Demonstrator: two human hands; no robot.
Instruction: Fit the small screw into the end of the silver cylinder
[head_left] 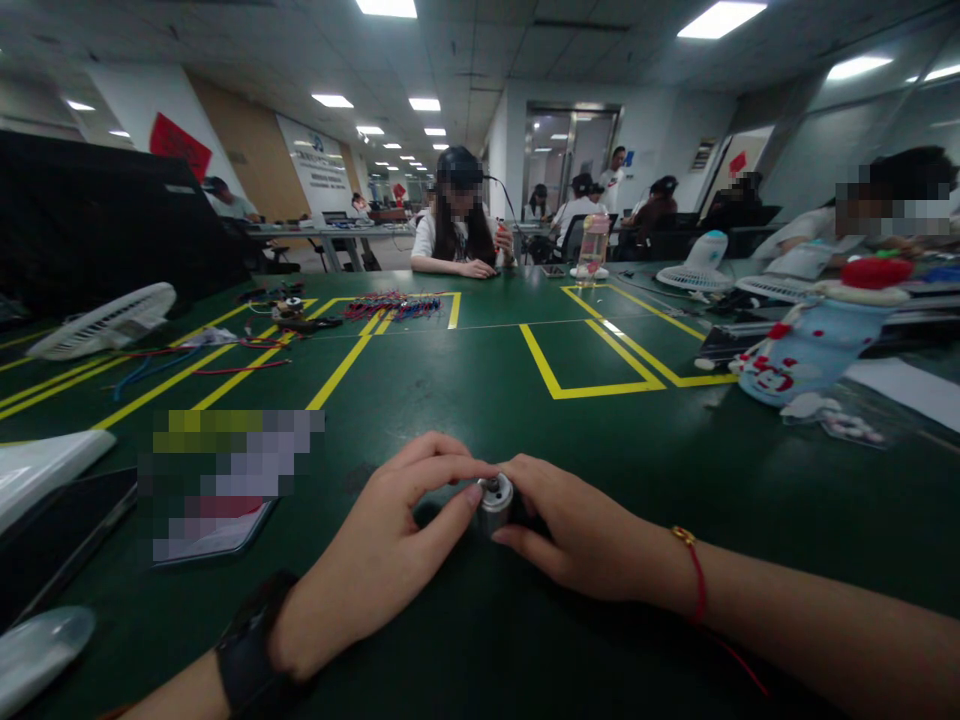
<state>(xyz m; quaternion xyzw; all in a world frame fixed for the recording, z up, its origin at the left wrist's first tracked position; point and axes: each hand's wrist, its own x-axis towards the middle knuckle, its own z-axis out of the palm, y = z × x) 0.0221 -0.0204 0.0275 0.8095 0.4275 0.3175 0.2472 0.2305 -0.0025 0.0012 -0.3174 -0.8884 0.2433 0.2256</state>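
Observation:
A small silver cylinder, which looks like a small electric motor (495, 508), stands upright on the green table in front of me. My right hand (574, 515) grips its body from the right, thumb near and fingers behind. From the left, the thumb and forefinger of my left hand (405, 535) pinch at its top end, around a small raised part (493, 484). Whether that part is a shaft or a separate piece, I cannot tell. The far side of the motor is hidden by my fingers.
Yellow tape lines (607, 388) mark the green table (450, 400). Red and blue wires (394, 306) lie farther back. A blue cup (814, 345) stands right; a plastic-covered card (225, 500) and a dark flat device (67, 540) lie left. A person (461, 220) sits opposite.

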